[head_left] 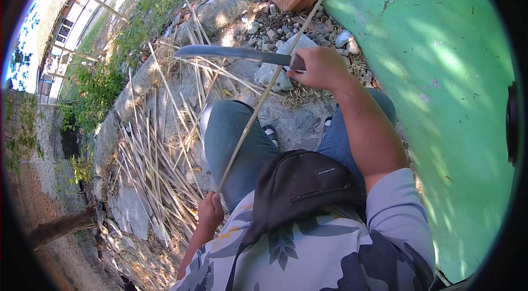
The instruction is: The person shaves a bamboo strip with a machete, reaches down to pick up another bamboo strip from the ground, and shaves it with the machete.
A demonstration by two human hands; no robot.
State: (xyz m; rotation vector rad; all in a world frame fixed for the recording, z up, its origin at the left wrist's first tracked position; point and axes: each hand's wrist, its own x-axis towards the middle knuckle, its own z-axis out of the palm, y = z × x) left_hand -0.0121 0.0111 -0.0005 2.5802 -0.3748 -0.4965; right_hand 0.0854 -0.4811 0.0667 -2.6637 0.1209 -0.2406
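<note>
Left of centre in the lower frame, the person's left hand (210, 211) is closed around the end of 1 long, thin, pale wooden strip (268, 90) slanting to top centre, while the right hand (323, 68), upper centre, clenches a long-bladed grey metal knife (231, 53) across it.

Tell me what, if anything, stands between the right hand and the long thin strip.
Only the large knife, gripped in the right hand: it crosses the long thin strip close to that hand; whether they touch is unclear. The left hand holds the strip's lower end, with nothing visible between.
</note>
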